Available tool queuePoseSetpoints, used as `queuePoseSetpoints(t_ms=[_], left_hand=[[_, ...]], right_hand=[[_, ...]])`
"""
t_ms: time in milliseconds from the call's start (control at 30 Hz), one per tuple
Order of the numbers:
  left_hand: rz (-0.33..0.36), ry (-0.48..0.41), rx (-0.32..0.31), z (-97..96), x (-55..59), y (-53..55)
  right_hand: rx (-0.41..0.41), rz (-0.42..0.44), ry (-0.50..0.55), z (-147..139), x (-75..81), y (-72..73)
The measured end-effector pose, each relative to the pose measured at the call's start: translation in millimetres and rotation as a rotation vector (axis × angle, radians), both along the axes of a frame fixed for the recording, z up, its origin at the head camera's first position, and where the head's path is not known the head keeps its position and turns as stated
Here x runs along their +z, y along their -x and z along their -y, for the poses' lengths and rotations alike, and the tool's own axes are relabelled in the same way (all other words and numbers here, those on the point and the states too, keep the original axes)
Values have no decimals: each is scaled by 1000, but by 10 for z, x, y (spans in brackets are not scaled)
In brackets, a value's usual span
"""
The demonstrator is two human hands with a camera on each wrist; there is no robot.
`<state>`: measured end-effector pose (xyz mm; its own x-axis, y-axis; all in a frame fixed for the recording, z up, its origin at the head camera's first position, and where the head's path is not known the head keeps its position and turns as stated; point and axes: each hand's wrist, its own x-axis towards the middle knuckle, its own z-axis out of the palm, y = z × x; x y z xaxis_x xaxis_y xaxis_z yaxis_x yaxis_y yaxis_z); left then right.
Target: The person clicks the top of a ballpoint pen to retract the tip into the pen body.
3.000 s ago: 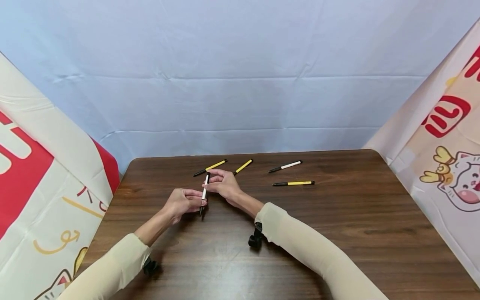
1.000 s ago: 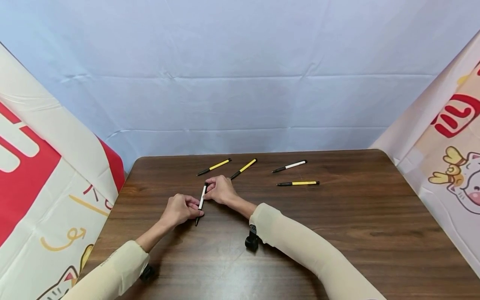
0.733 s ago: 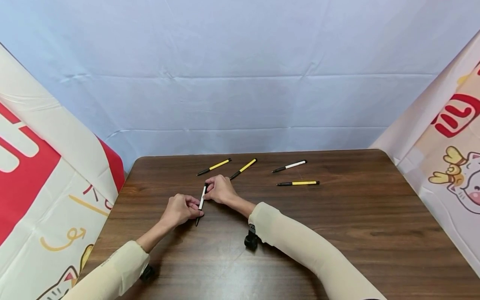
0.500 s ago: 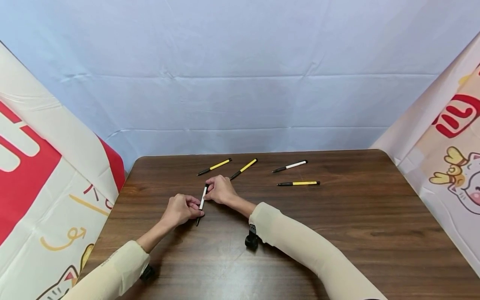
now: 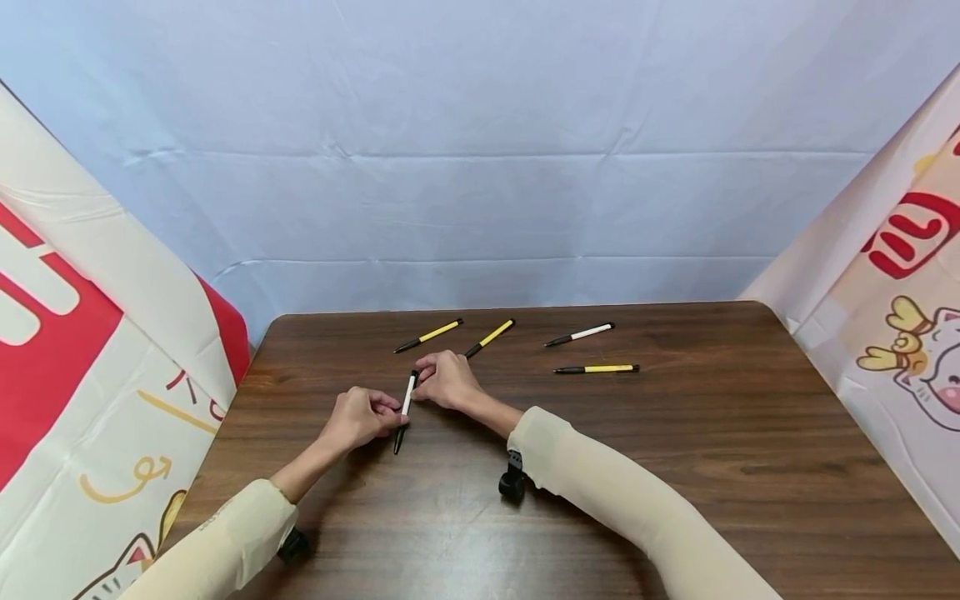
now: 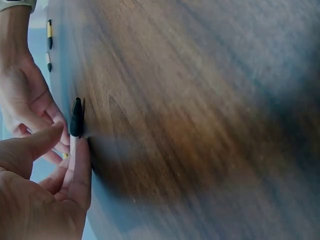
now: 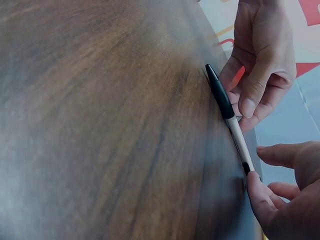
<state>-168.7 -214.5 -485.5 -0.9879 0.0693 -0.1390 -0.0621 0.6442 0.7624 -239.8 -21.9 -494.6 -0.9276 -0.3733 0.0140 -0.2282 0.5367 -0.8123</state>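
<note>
A white pen with a black grip and black end lies slanted on the wooden table between both hands. My left hand is beside its grip; in the left wrist view the thumb stands apart from the index finger, which lies along the pen. My right hand is at the pen's far end. In the right wrist view its thumb and finger are spread, and one fingertip is at the black end of the pen. Neither hand pinches it.
Behind the hands lie a yellow pen and a second yellow pen, its tip near the right hand. Farther right are another white pen and a third yellow pen. A pale cloth hangs behind the table.
Three seconds ago both hands held the white pen raised; it came down onto the table nearer the person. Since half a second ago the fingers have loosened and the right hand has drawn slightly away.
</note>
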Motion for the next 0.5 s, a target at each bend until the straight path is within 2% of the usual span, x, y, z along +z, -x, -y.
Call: queuePoseSetpoints(t_ms=[100,267,500], left_hand=[[-6,-7,0,9,7,26],[-79,70,-24,30,32,75],[-138,47,-14,26,74,146]], right_hand=[[11,8,42,-41,18,10],[21,26,125,-109,45,32],[6,-4,170,-217,54,95]])
